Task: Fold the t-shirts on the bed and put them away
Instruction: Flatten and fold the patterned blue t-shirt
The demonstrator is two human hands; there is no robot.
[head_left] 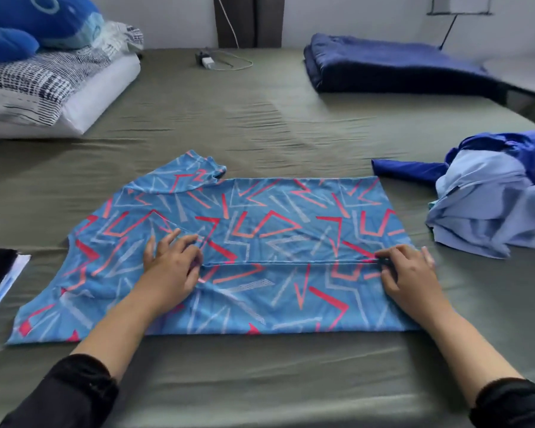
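**While both hands pin the fold line: thin jersey, take it at the edge**

Since the patterned t-shirt (229, 251) lies sideways on the bed (260, 125), collar end on the person's left and hem on the right, treat it as one limp sheet. Its near long side looks folded up over the middle, with the folded edge running between the two hands.

- Left hand (172, 267): on the shirt at the left end of that edge, fingers loosely curled and spread on the cloth. Can't tell whether it pinches or only presses.
- Right hand (406, 273): at the right end of the edge, close to the hem, fingertips curled onto it; looks like a pinch on the shirt.

Handling, my read:
- Light, soft, no stiffness. Won't hold a crease unless pressed flat.
- Fabric looks smooth, likely slides on the bed sheet and drags wrinkles if pulled one-handed.
- Not fragile; a firm pinch is fine.
- Best hold: two points well apart on the same edge, lift and lay over together. The sleeve (198, 171) at the shirt's far left sticks out and needs tucking first.

Beyond the shirt's hem end sits a crumpled pile of blue garments (494, 196), not yet folded.
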